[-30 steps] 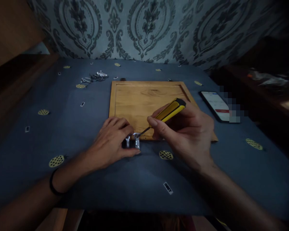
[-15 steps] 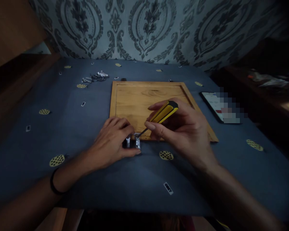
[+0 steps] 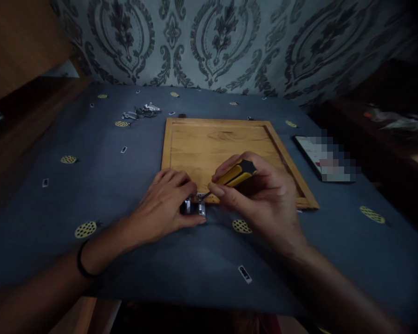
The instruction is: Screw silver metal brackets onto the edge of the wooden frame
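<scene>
**Screwdriver meets hinge at the panel's near edge**

And here we are, right at the near edge of the wooden panel (image 3: 226,144): a honey-brown board, grain and a dark knot showing, with a raised frame around its flat middle, lying on the bench (image 3: 101,195). The silver hinge (image 3: 201,208) sits at that edge, left of the middle, shiny and jutting toward the person, partly hidden by fingers. The left hand (image 3: 170,202) has it pinched, thumb along the near end, fingers curled over the board's rim. A dark band (image 3: 82,262) rings that wrist.

Over to the right hand (image 3: 261,199), grasping the screwdriver (image 3: 235,175) between thumb and fingers! It's a smart-looking tool (yellow with black stripes and a black butt end), tilted, its thin shaft running down to the hinge; the exact tip contact is too small to tell. Beyond the board's far left corner lie jumbled metal pieces (image 3: 141,111); to its right, a phone (image 3: 306,150), screen lit.
</scene>
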`<state>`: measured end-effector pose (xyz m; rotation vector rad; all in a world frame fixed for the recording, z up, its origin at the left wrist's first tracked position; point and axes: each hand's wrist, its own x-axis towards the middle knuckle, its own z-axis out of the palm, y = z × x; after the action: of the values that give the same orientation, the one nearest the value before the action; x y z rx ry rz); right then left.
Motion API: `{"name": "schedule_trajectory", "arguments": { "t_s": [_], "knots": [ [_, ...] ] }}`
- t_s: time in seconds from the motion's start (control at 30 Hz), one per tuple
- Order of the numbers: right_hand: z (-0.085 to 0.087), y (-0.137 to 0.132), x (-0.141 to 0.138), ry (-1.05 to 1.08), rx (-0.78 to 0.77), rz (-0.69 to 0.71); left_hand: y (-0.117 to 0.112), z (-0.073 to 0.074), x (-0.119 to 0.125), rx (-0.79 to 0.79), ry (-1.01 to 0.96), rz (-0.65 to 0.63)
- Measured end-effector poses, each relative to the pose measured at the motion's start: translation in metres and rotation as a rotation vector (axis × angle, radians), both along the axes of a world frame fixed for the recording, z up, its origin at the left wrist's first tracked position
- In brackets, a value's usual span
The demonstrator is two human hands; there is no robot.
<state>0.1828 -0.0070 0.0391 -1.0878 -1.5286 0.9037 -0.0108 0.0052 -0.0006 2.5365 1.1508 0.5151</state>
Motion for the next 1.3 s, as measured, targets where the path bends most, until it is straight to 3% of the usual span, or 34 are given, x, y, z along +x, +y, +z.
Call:
{"name": "schedule_trajectory", "arguments": {
  "t_s": [0.27, 0.63, 0.97, 1.13, 1.3],
  "knots": [
    [0.003, -0.01, -0.003, 0.209, 0.25, -0.218, -0.001, 0.002, 0.0, -0.012, 0.006, 0.014],
    [0.003, -0.004, 0.0, 0.011, 0.084, -0.169, -0.001, 0.002, 0.0, 0.031, 0.017, 0.0],
    [-0.005, -0.001, 0.002, -0.042, 0.09, -0.128, -0.001, 0.001, 0.0, 0.016, 0.013, 0.006],
    [0.002, 0.004, 0.008, -0.021, 0.022, -0.007, -0.001, 0.003, 0.001, -0.005, 0.025, 0.005],
    [0.014, 0.007, 0.024, -0.055, -0.109, 0.269, 0.0, 0.001, 0.0, 0.019, 0.003, 0.003]
  ]
}}
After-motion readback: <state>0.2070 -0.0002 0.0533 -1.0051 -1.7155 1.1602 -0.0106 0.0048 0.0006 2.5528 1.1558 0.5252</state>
